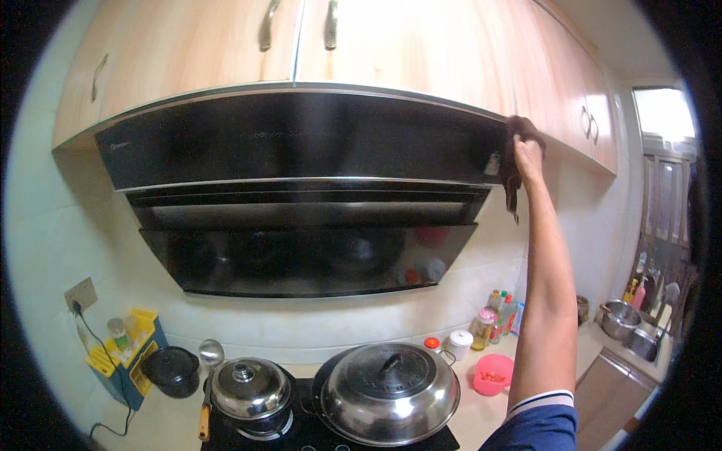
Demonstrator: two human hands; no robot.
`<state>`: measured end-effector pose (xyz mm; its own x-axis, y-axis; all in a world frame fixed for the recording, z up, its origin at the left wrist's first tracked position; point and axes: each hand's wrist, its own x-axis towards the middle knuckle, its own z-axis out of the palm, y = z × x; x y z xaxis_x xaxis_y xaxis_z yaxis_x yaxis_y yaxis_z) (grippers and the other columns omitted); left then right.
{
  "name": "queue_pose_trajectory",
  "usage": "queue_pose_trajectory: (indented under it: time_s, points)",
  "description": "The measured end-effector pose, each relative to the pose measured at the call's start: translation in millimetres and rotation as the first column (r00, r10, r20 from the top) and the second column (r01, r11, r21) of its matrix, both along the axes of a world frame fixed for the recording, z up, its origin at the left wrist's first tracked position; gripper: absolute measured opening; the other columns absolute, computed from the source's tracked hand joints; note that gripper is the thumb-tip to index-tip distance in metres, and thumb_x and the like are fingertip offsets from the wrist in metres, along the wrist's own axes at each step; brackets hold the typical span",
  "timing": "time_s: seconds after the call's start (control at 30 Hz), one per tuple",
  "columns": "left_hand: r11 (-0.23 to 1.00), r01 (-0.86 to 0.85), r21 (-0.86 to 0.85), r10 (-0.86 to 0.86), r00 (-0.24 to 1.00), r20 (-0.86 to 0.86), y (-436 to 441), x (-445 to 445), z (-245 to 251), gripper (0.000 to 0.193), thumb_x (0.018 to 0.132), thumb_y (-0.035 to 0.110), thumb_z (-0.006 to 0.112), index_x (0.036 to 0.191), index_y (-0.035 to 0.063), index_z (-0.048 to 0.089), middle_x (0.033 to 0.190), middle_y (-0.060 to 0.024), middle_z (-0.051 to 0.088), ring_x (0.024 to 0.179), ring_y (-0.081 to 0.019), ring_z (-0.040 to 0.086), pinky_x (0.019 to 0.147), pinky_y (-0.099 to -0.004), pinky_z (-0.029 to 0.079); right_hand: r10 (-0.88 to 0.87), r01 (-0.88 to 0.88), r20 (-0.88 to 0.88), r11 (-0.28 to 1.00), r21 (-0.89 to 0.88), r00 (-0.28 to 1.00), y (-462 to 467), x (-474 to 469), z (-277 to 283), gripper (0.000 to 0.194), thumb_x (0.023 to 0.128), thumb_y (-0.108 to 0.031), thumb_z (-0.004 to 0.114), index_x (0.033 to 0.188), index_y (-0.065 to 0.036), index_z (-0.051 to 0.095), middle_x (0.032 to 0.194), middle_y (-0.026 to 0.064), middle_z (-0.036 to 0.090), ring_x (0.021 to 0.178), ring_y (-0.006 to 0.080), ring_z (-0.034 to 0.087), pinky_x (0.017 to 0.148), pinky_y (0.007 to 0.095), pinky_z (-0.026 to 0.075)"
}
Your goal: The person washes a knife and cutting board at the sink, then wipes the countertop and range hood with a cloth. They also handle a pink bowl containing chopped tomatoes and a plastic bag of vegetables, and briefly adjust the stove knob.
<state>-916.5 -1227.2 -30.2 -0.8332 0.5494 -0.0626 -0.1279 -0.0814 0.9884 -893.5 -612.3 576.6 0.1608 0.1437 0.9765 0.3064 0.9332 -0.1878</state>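
Observation:
Raised high on the right, my right hand [528, 158] grips a dark brown cloth [510, 186] against the right end of the black range hood [304, 141]. One end of the cloth hangs below the hood's upper panel. Just above the hand runs the lower edge of the wood-grain wall cabinets [395, 45]. The hood's glossy lower panel [304, 259] slants down and back toward the tiled wall. My left hand is out of view.
Below the hood, a gas hob [299, 389] carries a lidded pot [248, 389] and a large domed-lid wok [389, 394]. A ladle [206, 389] leans beside the pot. Bottles [502, 315] and a pink bowl [492, 375] stand right; a yellow-blue rack [127, 358] and black pot [172, 372] left.

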Motion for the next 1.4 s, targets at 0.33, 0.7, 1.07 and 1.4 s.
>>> queue_pose_trajectory:
  time_s: [0.33, 0.7, 1.07, 1.4]
  points:
    - [0.987, -0.142, 0.076, 0.152, 0.977, -0.148, -25.5, 1.0, -23.8, 0.034, 0.085, 0.009, 0.062, 0.118, 0.0015, 0.055, 0.101, -0.008, 0.063, 0.093, -0.0137, 0.06, 0.082, -0.0263, 0.051, -0.118, 0.11, 0.116, 0.991, 0.074, 0.986, -131.1, -35.4, 37.6, 0.037, 0.083, -0.023, 0.049, 0.089, 0.011, 0.061, 0.091, 0.0362, 0.057, 0.092, 0.0454, 0.056, 0.081, 0.0479, 0.042]
    - [0.948, -0.318, -0.017, 0.293, 0.891, -0.347, -140.1, -25.4, -83.7, 0.031, 0.087, 0.005, 0.058, 0.118, 0.0004, 0.054, 0.102, -0.0076, 0.064, 0.092, -0.0144, 0.061, 0.078, -0.0272, 0.051, 0.213, -0.196, 0.313, 0.977, -0.084, 0.926, -400.0, -148.7, 48.8, 0.033, 0.078, -0.018, 0.048, 0.095, 0.005, 0.065, 0.099, 0.0296, 0.061, 0.097, 0.0417, 0.06, 0.088, 0.0464, 0.045]
    - [0.912, -0.41, -0.02, 0.359, 0.82, -0.447, -229.4, -19.7, -35.3, 0.033, 0.09, 0.007, 0.056, 0.122, 0.0015, 0.053, 0.104, -0.0074, 0.064, 0.08, -0.0141, 0.062, 0.065, -0.026, 0.05, 0.215, -0.306, 0.427, 0.939, 0.157, 0.878, -587.4, -232.2, 52.4, 0.024, 0.079, -0.014, 0.051, 0.086, 0.0, 0.069, 0.088, 0.0212, 0.067, 0.085, 0.0328, 0.066, 0.075, 0.0413, 0.051]
    - [0.869, -0.488, 0.079, 0.49, 0.872, -0.01, -247.1, -6.9, -34.1, 0.034, 0.089, 0.008, 0.057, 0.122, 0.0, 0.053, 0.107, -0.0096, 0.062, 0.091, -0.0164, 0.06, 0.075, -0.0306, 0.05, 0.455, -0.611, 0.424, 0.439, 0.659, 0.783, -643.2, -302.8, -14.4, 0.044, 0.077, 0.002, 0.049, 0.121, -0.003, 0.051, 0.129, 0.0215, 0.043, 0.121, 0.0399, 0.039, 0.103, 0.0476, 0.031]
